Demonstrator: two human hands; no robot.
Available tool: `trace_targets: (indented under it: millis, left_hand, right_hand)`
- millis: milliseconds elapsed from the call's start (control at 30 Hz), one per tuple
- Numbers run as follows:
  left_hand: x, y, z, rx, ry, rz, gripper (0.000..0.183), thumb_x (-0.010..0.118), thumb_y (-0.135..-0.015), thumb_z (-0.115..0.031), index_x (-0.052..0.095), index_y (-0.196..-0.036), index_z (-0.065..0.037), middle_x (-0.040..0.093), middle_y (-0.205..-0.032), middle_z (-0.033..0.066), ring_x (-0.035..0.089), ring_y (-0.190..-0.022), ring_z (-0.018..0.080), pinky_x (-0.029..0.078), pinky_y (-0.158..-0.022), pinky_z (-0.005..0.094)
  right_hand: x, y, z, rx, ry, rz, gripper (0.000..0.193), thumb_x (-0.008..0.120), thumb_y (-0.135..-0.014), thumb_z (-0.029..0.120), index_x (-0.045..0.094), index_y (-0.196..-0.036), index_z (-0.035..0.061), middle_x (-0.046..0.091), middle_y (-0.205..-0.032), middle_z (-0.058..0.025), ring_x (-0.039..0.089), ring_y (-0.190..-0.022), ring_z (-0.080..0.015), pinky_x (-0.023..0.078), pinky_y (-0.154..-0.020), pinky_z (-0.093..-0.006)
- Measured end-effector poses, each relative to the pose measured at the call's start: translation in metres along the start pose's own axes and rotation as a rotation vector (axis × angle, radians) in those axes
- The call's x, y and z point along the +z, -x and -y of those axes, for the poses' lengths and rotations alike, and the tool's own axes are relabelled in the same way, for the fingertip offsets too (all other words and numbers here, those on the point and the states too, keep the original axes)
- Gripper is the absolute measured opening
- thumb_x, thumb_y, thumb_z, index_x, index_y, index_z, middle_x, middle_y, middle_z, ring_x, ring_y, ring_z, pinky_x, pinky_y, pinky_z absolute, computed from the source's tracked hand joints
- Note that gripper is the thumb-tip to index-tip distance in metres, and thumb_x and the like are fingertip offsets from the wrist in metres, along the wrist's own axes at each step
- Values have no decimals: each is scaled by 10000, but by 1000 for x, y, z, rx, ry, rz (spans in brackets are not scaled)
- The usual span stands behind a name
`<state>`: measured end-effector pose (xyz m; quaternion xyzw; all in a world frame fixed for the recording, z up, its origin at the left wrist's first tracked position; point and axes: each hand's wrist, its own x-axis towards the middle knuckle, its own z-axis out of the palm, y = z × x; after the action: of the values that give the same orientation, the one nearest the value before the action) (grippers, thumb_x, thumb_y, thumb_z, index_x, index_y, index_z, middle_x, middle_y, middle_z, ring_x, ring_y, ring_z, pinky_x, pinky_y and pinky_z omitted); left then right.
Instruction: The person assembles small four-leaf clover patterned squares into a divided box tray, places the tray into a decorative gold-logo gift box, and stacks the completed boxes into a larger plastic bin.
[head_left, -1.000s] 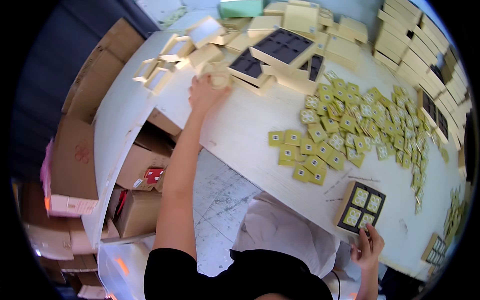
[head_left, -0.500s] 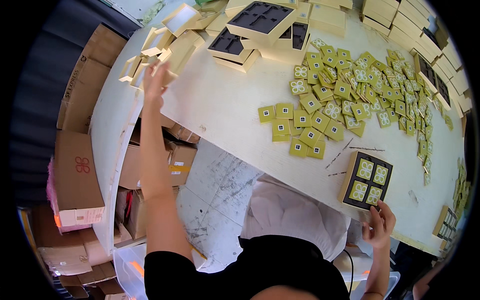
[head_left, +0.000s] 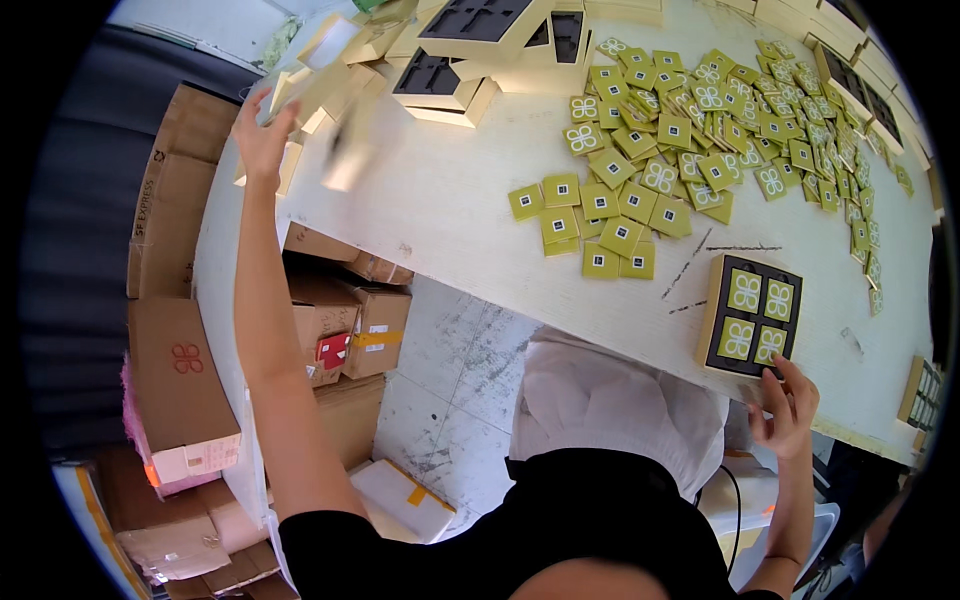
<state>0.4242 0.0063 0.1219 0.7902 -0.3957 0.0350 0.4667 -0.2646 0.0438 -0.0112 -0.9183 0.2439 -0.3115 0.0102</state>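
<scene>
My left hand (head_left: pixel 264 140) is raised at the far left with its fingers spread, holding nothing. Beside it stand open cream box parts (head_left: pixel 288 160) at the table's left end. A blurred cream piece (head_left: pixel 345 160), probably a box lid, is in motion to the right of that hand, apart from it. My right hand (head_left: pixel 787 408) touches the near right corner of a cream box (head_left: pixel 712 310) with a fingertip; its thumb is apart from the box. That box lies by the front edge, its black insert holding several green square packets (head_left: pixel 745 292) with white clover patterns.
Many loose green packets (head_left: pixel 640 200) are heaped across the back right of the white table (head_left: pixel 440 190). Cream boxes with black inserts (head_left: pixel 440 80) stack at the back. Cardboard cartons (head_left: pixel 385 320) stand under the table and at the left (head_left: pixel 180 370).
My left hand has moved left and up, letting go of the cream piece, now blurred to its right. My right hand stays at the filled box. The whole view has shifted a little.
</scene>
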Motion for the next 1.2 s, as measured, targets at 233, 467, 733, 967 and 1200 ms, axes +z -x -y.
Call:
trace_targets:
  millis: [233, 467, 733, 967, 1200]
  left_hand:
    - [-4, 46, -58, 110, 290, -70, 500, 580, -897, -287, 439, -1340, -103, 469, -1290, 74, 484, -1149, 239, 496, -843, 412]
    - [79, 277, -158, 602, 458, 200, 789, 766, -699, -379, 387, -1317, -64, 397, -1350, 167, 445, -1237, 339, 474, -961, 503]
    - [184, 331, -189, 937, 636, 971, 922, 874, -470, -305, 500, -1304, -180, 260, -1430, 191, 362, -1273, 398, 334, -1045, 514]
    - [195, 336, -195, 794, 606, 1102, 908, 827, -600, -319, 407, -1373, -96, 93, -1525, 224, 190, -1382, 396, 275, -1080, 501]
    - [210, 350, -205, 216, 724, 1100, 585, 558, -900, -247, 323, -1368, 14, 384, -1316, 201, 423, -1196, 281, 331, -1029, 365]
  right_hand:
    - [-2, 10, 1, 27, 22, -14, 306, 668, -767, 197, 649, -1010, 11, 605, -1127, -194, 571, -587, -168, 474, -533, -308]
    - [4, -10, 23, 295, -442, -395, 654, 636, -835, 455, 487, -1280, -1, 512, -1212, -281, 563, -683, -168, 468, -558, -269]
    - [-11, -60, 7, 881, -863, -199, 622, 552, -886, 220, 321, -1423, 9, 374, -1416, -170, 424, -1262, -259, 379, -1007, -375]
    - [15, -51, 1, 910, -967, -362, 558, 534, -863, -5, 397, -1402, 38, 447, -1357, -147, 478, -1188, -221, 407, -990, -336]
    - [6, -62, -13, 953, -759, -331, 444, 543, -858, -14, 545, -1298, 49, 572, -1215, -93, 521, -882, -130, 495, -724, -264]
